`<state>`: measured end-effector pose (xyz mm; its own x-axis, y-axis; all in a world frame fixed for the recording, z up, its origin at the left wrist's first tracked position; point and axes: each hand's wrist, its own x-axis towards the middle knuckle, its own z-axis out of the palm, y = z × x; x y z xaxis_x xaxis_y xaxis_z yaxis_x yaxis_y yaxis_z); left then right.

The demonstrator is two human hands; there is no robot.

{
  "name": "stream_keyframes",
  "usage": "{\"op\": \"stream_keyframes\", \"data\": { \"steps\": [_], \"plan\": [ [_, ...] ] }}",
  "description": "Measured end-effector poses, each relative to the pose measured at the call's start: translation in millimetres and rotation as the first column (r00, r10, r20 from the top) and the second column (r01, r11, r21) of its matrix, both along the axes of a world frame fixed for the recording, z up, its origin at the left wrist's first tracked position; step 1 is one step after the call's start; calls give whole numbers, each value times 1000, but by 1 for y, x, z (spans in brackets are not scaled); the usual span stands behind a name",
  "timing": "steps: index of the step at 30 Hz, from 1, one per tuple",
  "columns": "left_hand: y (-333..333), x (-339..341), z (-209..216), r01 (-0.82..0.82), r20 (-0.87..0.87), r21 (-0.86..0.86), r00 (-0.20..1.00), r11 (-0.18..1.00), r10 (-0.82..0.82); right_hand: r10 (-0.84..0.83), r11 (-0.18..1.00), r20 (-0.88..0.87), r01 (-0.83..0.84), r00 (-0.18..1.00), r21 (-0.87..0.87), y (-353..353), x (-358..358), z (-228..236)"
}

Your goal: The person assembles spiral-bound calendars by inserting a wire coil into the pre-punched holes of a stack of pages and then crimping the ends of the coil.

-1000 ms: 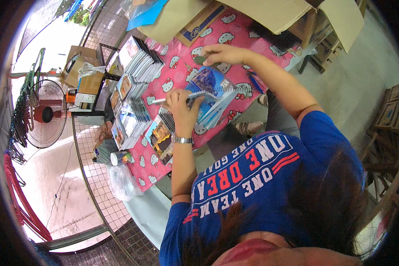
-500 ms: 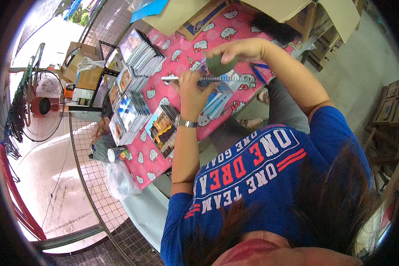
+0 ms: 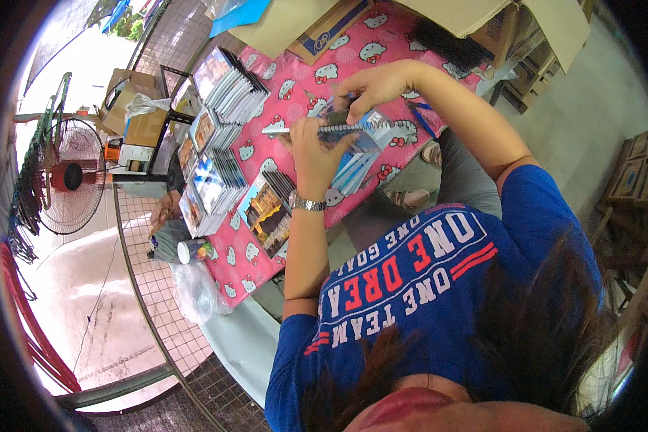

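Note:
In my left hand (image 3: 313, 147), closed with its fingers over the top, a spiral-bound notebook (image 3: 275, 131) stands on edge above the table. Its wire coil (image 3: 389, 125) sticks out to the right. My right hand (image 3: 379, 90) is bent over the far side of the notebook, close to the coil. A dark green flat piece (image 3: 340, 114) shows under its fingers, mostly hidden by the hand and the notebook. Below the notebook lies a stack of blue-and-white notebooks (image 3: 354, 171). Another notebook stack, with a yellow building on its cover (image 3: 265, 210), lies left of my left wrist.
Stacks of picture-covered notebooks (image 3: 227, 83) line the left of the pink table cloth (image 3: 248, 252). Cardboard boxes (image 3: 331, 32) stand at the far edge. Another person's hand (image 3: 165, 210) rests by a white cup (image 3: 185, 251). A fan (image 3: 72, 176) stands farther left.
My right hand has lowered and turned behind the notebook, taking the dark green piece down and slightly left. My left hand keeps the notebook in nearly the same place.

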<state>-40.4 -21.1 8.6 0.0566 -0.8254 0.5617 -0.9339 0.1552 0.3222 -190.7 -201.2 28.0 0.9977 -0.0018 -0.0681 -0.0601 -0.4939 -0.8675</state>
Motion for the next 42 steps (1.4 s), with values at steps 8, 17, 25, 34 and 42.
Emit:
{"op": "stream_keyframes", "data": {
  "steps": [8, 17, 25, 34, 42],
  "plan": [
    [5, 33, 10, -45, 164, 8, 986, 999, 43, -60, 850, 160, -34, 985, 525, 8, 16, -6],
    [7, 42, -4, -78, 61, 34, 995, 996, 75, 60, 772, 69, -90, 996, 629, 4, 35, -7],
    [0, 28, 1, -67, 1, 10, 998, 998, 67, 57, 925, 24, -62, 998, 375, -10, 42, -23],
    [10, 29, 6, -97, -52, 15, 994, 995, 98, -68, 621, 133, -62, 989, 781, 9, 39, -2],
    [20, 50, 6, -90, -194, 60, 976, 994, 100, 50, 604, 131, -134, 990, 786, 14, 55, 5]
  ]
}}
